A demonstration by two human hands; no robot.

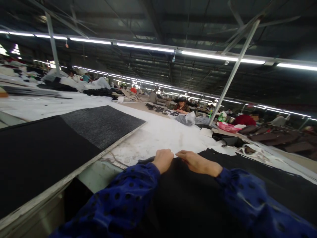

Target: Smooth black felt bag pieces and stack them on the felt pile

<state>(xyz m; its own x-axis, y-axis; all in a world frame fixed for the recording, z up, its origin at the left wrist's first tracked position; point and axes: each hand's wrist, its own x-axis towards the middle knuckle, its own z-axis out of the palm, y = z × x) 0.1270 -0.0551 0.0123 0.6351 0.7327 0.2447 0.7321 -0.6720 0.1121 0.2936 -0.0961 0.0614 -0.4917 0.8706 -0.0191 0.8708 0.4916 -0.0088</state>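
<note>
A large piece of black cloth (188,198) lies across the near part of the white table (158,132) and runs off to the right. My left hand (162,159) is curled into a loose fist at the cloth's far edge, gripping it. My right hand (198,162) rests beside it with fingers bent, pinching the same edge. The two hands almost touch. Both arms wear blue sleeves with dark dots.
A board covered in black and dark grey fabric (74,135) lies at the left, with a gap beside it. A person (182,105) sits working at the far end of the table. A slanted metal pole (232,72) stands right of centre. Cloth piles and a pink tray (226,127) lie beyond.
</note>
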